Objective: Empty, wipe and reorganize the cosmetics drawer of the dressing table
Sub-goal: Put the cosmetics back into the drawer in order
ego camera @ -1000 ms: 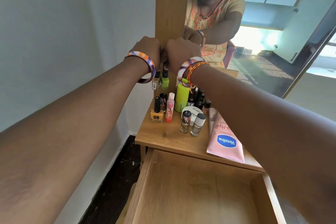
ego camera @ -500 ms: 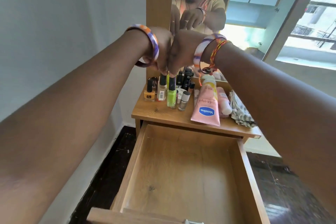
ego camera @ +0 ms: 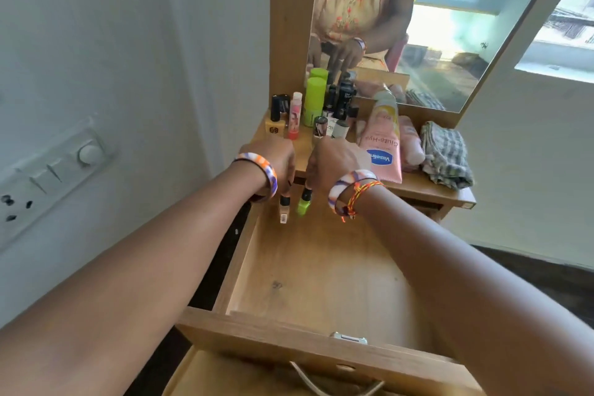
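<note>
Over the far left corner of the open drawer (ego camera: 321,270), the left hand (ego camera: 273,161) pinched a beige bottle (ego camera: 283,207) by its dark cap and the right hand (ego camera: 334,159) a neon-green nail polish (ego camera: 303,201) likewise. Both bottles hung just above the bare drawer floor. Small, light and probably glass, they looked slippery and breakable, best gripped at the ribbed caps. On the tabletop (ego camera: 427,185), a pink tube (ego camera: 382,145) read "Vaseline" and "Gluta-Hya".
</note>
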A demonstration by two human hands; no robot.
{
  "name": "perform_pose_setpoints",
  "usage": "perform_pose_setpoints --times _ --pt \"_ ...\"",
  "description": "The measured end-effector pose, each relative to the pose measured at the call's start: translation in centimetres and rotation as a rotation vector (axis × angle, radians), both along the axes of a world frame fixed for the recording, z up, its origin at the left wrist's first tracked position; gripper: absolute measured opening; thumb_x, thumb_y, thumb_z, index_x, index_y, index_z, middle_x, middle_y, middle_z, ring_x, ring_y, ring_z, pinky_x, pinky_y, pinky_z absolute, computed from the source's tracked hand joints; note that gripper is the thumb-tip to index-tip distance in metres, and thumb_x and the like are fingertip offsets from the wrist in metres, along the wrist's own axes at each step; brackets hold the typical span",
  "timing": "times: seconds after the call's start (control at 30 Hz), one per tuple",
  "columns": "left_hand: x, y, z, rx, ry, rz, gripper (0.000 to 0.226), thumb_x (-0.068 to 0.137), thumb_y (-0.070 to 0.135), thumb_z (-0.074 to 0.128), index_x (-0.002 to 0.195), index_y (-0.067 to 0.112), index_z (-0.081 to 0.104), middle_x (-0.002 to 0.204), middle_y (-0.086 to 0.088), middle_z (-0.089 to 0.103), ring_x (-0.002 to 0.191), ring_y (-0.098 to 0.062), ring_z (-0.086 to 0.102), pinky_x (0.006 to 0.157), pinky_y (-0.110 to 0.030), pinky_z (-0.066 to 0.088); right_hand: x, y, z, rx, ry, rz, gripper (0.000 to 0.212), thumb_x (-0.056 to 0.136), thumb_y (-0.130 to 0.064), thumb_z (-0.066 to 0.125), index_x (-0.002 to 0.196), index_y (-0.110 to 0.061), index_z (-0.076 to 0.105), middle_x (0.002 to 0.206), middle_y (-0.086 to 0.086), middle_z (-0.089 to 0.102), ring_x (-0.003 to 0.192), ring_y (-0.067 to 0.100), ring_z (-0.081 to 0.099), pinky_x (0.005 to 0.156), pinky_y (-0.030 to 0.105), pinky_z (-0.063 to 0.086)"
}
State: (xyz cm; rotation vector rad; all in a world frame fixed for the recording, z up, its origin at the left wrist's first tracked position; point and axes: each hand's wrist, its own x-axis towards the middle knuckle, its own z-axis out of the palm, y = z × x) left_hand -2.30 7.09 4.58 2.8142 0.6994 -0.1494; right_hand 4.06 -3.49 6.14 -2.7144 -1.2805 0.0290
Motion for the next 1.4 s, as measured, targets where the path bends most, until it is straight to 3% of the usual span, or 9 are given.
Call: perform_pose_setpoints --times 0.13,0.23,0.33,0.53,0.93,1.13,1.23,1.4 --pt "-0.3 0.3 -2.5 0.106 -0.068 0.062 0.009 0.080 0.018 0.070 0.088 0.018 0.075 0.100 -0.006 0.071 0.090 -0.028 0.065 0.073 -0.031 0.049 -0.5 0.6 -2.8 0.054 -0.014 -0.021 0.015 0.087 -0.013 0.061 0.097 -0.015 0.072 0.096 0.008 0.072 0.085 0.029 0.069 0.073 0.032 0.056" --pt "-0.5 0.1 -3.7 0.201 -0.126 0.078 0.017 0.088 0.015 0.059 0.096 0.016 0.074 0.098 -0.008 0.070 0.085 -0.029 0.065 0.068 -0.029 0.046 -1.0 1.0 -4.0 0.050 -0.001 -0.010 0.020 0.091 -0.015 0.054 0.101 -0.015 0.071 0.098 0.008 0.071 0.086 0.028 0.068 0.068 0.028 0.048" --pt "-0.7 0.1 -4.8 0.258 -0.171 0.066 0.023 0.090 0.012 0.052 0.091 0.017 0.075 0.092 -0.006 0.071 0.080 -0.029 0.065 0.062 -0.027 0.045 -1.5 1.2 -4.8 0.037 -0.002 0.011 0.023 0.093 -0.011 0.050 0.107 -0.013 0.069 0.103 0.010 0.069 0.091 0.031 0.067 0.072 0.032 0.050" --pt "-1.6 0.6 -5.7 0.249 -0.202 0.069 0.026 0.093 0.011 0.048 0.097 0.017 0.073 0.095 -0.007 0.072 0.083 -0.029 0.066 0.076 -0.034 0.056 -2.1 1.4 -5.6 0.032 0.000 0.026 0.024 0.094 -0.012 0.051 0.110 -0.014 0.068 0.100 0.009 0.069 0.087 0.028 0.066 0.064 0.029 0.043" --pt "-1.8 -0.4 -5.8 0.269 -0.160 0.071 0.025 0.095 0.010 0.045 0.100 0.012 0.070 0.093 -0.010 0.070 0.082 -0.028 0.066 0.073 -0.032 0.054 -2.0 1.9 -6.4 0.036 -0.002 0.011 0.024 0.094 -0.010 0.049 0.107 -0.012 0.068 0.096 0.011 0.069 0.088 0.029 0.067 0.068 0.032 0.049" --pt "-1.9 -0.8 -4.1 0.275 -0.056 0.059 0.021 0.094 0.014 0.046 0.093 0.012 0.067 0.080 -0.004 0.060 0.070 -0.023 0.054 0.065 -0.029 0.044 -1.7 1.5 -5.7 -0.003 -0.026 0.055 0.022 0.095 -0.014 0.049 0.108 -0.013 0.067 0.098 0.010 0.068 0.087 0.028 0.066 0.065 0.030 0.043" --pt "-1.6 0.0 -1.2 0.202 -0.010 0.035 0.016 0.090 0.021 0.054 0.090 0.010 0.066 0.080 -0.005 0.056 0.071 -0.024 0.052 0.064 -0.029 0.041 -1.1 1.5 -3.7 0.029 -0.075 0.072 0.020 0.092 -0.016 0.054 0.104 -0.018 0.069 0.096 0.006 0.070 0.084 0.026 0.067 0.068 0.029 0.049" --pt "-0.3 2.4 5.0 0.091 -0.265 0.098 0.013 0.085 0.026 0.065 0.087 0.016 0.074 0.092 -0.006 0.070 0.082 -0.025 0.063 0.072 -0.031 0.047 1.4 1.7 2.5 0.266 -0.080 0.028 0.020 0.090 -0.022 0.055 0.096 -0.029 0.073 0.098 0.002 0.072 0.086 0.024 0.067 0.065 0.026 0.044"
